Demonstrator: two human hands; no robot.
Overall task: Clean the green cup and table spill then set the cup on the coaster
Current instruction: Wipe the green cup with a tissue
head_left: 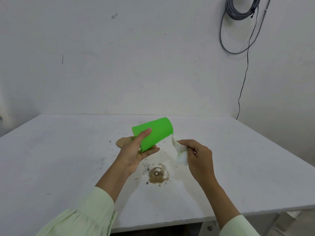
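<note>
My left hand (pixel 136 151) holds the bright green cup (pixel 154 132) tilted on its side above the table, its far end pointing up and to the right. My right hand (pixel 197 154) grips a crumpled white tissue (pixel 179 150), whose upper corner touches the cup's right end. A round brown coaster (pixel 121 142) lies on the table behind my left hand, partly hidden by it. A brown spill (pixel 157 174) with scattered dark specks sits on the white table (pixel 68 159) below the hands.
The table's front edge runs near the bottom of the view and its right edge slants down at the right. A white wall stands behind it. A grey coiled cable (pixel 242 9) hangs on the wall at the upper right, with a black wire dropping down.
</note>
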